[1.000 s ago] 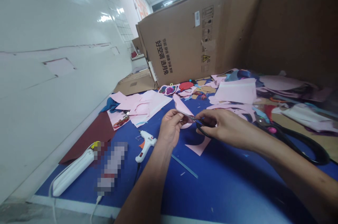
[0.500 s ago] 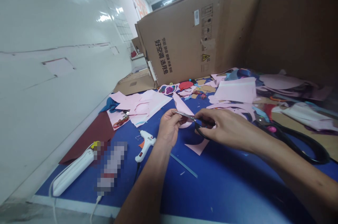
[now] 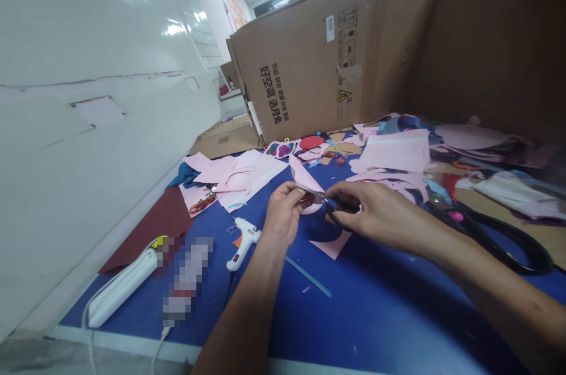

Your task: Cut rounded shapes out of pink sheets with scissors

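Over the middle of the blue table (image 3: 380, 310), my left hand (image 3: 285, 210) pinches a piece of pink paper (image 3: 305, 176), part of which hangs behind the fingers. My right hand (image 3: 375, 210) has its fingers in the black handles of a pair of scissors (image 3: 338, 216). The blades point left and meet the paper at my left fingertips; whether they are fully closed I cannot tell. Below the scissors lies a pink paper offcut (image 3: 333, 246). A white glue gun (image 3: 243, 243) rests left of my left wrist, and a glue stick (image 3: 309, 278) is to its right.
Pink paper sheets (image 3: 239, 177) and a dark red sheet (image 3: 150, 233) lie at the left. A white power strip (image 3: 121, 289) is near the front left edge. Large black-handled shears (image 3: 499, 236) and piled scraps (image 3: 393, 151) are at right. A cardboard box (image 3: 309, 62) stands behind.
Both hands stay almost in place. The scissors' blades have shifted very slightly against the pink paper at my left fingertips.
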Available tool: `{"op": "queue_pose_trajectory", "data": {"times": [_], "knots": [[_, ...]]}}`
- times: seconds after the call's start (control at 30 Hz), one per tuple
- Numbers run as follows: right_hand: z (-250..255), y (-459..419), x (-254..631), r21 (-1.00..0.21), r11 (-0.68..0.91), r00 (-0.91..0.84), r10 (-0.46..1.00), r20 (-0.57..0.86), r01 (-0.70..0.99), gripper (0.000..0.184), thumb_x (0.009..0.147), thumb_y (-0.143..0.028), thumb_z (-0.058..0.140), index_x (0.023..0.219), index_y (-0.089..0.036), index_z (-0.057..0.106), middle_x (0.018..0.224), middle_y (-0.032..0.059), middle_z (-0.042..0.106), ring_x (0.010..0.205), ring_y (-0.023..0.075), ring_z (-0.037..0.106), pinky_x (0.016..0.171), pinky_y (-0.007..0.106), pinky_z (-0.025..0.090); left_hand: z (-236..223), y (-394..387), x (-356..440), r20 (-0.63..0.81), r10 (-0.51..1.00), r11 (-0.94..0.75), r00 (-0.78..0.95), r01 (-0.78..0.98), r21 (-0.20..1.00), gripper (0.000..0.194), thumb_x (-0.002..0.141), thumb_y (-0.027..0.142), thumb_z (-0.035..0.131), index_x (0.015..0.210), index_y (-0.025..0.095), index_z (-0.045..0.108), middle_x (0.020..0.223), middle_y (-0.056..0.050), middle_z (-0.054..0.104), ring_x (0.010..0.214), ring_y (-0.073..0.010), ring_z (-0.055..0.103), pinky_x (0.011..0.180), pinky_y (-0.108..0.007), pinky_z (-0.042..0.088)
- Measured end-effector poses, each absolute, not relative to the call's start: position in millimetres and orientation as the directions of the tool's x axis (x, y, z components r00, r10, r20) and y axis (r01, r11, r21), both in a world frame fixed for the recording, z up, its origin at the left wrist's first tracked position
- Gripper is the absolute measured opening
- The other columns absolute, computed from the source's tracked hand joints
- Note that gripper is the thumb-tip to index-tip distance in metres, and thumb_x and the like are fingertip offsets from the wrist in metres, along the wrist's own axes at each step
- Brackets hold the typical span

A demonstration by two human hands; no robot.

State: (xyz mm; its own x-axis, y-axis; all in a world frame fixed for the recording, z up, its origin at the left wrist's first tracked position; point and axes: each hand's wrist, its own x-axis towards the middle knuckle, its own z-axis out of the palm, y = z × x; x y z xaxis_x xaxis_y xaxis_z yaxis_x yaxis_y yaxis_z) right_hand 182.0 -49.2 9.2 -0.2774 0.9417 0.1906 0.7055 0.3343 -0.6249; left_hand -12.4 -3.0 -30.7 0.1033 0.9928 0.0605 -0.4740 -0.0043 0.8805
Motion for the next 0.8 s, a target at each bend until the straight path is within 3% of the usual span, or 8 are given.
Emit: {"op": "queue_pose_trajectory", "data": {"times": [0.47, 0.8], "knots": [[10.5, -49.5, 181.1, -0.603, 0.325, -0.271, 0.945, 0.181, 0.729, 0.031, 0.087, -0.038, 0.069, 0.117, -0.029, 0.074, 0.099, 0.0033, 0.078, 0.084, 0.0248, 0.068, 0.067, 0.032, 0.043, -30.9, -3.4, -12.9, 0.059, 0.995, -0.016, 0.081, -0.447, 0.894, 0.023, 0.066, 0.021, 0.083, 0.073, 0.018, 0.061, 0.069, 0.001, 0.065, 0.065, -0.0121, 0.061, 0.072, -0.029, 0.049], [13.9, -46.1, 187.5, -0.685, 0.295, -0.294, 0.948, 0.123, 0.666, 0.025, 0.086, -0.039, 0.068, 0.108, -0.029, 0.074, 0.089, 0.0011, 0.076, 0.079, 0.0233, 0.067, 0.07, 0.033, 0.044, -27.2, -1.9, -16.3, 0.089, 0.994, -0.054, 0.063, -0.418, 0.907, 0.02, 0.066, 0.022, 0.08, 0.074, 0.018, 0.062, 0.07, 0.0, 0.067, 0.064, -0.0132, 0.064, 0.07, -0.029, 0.05]]}}
